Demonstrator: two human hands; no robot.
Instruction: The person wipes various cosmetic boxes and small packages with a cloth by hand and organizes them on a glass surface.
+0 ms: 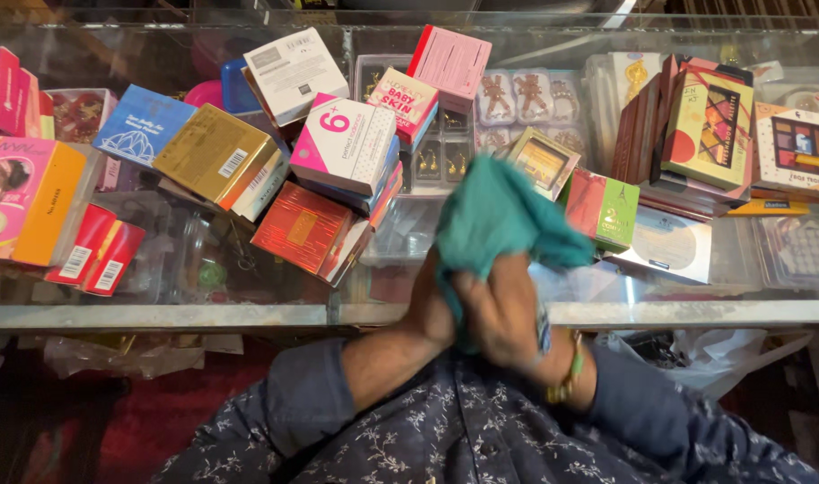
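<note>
cloth: a teal cloth (503,220) is bunched between both hands, near the middle of the scene, just above the near edge of the glass counter (248,315).
left hand: the left hand (434,309) presses against the cloth from the left – fingers hidden behind it, so i cannot tell how tightly they grip.
right hand: the right hand (508,315) is clenched around the lower part of the cloth; a green and gold bangle (571,372) sits on its wrist.
sleeves: dark blue floral sleeves (409,439) fill the near edge.
far left: a pink and orange box (33,197) and a gold box (214,154) lie on the glass.
far middle: a white and pink box (345,143) rests on a red box (302,229) – just left of the cloth.
right: a red and green box (605,208) lies just beside the cloth.
</note>
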